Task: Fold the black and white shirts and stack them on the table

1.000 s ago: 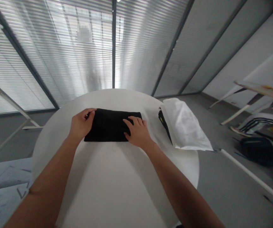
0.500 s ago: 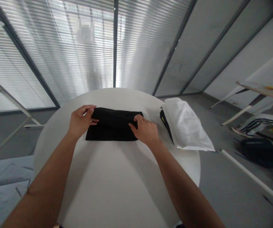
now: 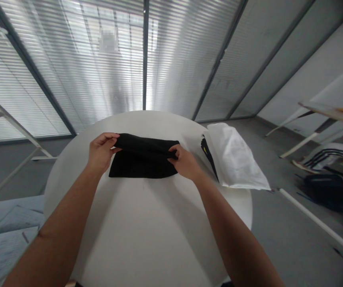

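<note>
A folded black cloth (image 3: pixel 143 161) lies near the far side of the round white table (image 3: pixel 150 223). Its upper layer is lifted slightly along the far edge. My left hand (image 3: pixel 101 149) pinches that layer at the far left corner, thumb and fingers closed on the fabric. At the right edge, my right hand (image 3: pixel 185 161) grips the same cloth between thumb and fingers. What kind of cloth or garment it is, I cannot tell. To the right of my right hand lies a white bag or cloth (image 3: pixel 234 157), with dark folded material (image 3: pixel 208 155) showing at its left side.
Papers (image 3: pixel 16 217) with a pen lie at lower left. White metal legs (image 3: pixel 16 125) stand at the left. On the right are a wooden-topped table (image 3: pixel 335 113), a dark bag (image 3: pixel 329 191) on the floor and a white pole (image 3: pixel 317 223). Blinds (image 3: pixel 114 75) cover the far windows.
Both hands have tightened their hold on the black cloth. Its upper layer has risen a little, and the right hand's fingers now close round the right edge.
</note>
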The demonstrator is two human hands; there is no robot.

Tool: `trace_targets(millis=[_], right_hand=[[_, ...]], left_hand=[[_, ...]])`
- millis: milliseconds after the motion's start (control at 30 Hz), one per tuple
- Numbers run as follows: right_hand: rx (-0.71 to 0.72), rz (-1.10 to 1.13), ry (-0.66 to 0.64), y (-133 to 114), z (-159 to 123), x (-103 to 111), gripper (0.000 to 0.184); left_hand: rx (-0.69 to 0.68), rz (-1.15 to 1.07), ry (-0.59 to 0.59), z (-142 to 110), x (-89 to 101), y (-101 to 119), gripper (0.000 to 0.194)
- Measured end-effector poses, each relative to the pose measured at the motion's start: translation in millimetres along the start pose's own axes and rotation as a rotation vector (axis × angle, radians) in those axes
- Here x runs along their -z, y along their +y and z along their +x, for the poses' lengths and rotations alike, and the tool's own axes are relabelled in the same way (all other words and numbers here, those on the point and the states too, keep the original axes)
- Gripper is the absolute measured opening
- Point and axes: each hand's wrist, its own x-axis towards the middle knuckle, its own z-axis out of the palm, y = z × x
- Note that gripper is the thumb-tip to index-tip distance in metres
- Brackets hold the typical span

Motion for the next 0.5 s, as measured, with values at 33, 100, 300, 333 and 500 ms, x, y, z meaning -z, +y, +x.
trace_targets(millis=[33, 100, 300, 333, 500], right_hand=[[-0.004, 0.026, -0.004, 1, 1, 1, 0.030], [0.004, -0.004, -0.010, 1, -1, 3, 0.036], [0.059, -0.383, -0.146, -15, -24, 13, 0.044], [0.060, -0.417, -0.184, -17, -26, 14, 0.042], [0.146, -0.457, -0.331, -13, -28, 17, 0.032]], left_hand=[[0.010, 0.008, 0.011, 0, 0.8, 1, 0.012], [0.041, 0.066, 0.015, 1, 3.8, 3, 0.008], [0.111, 0.663, -0.375, 3, 23.2, 10, 0.013], [0.100, 0.778, -0.461, 4, 25.9, 10, 0.013], [0.102, 0.988, -0.543, 4, 31.0, 4, 0.008]])
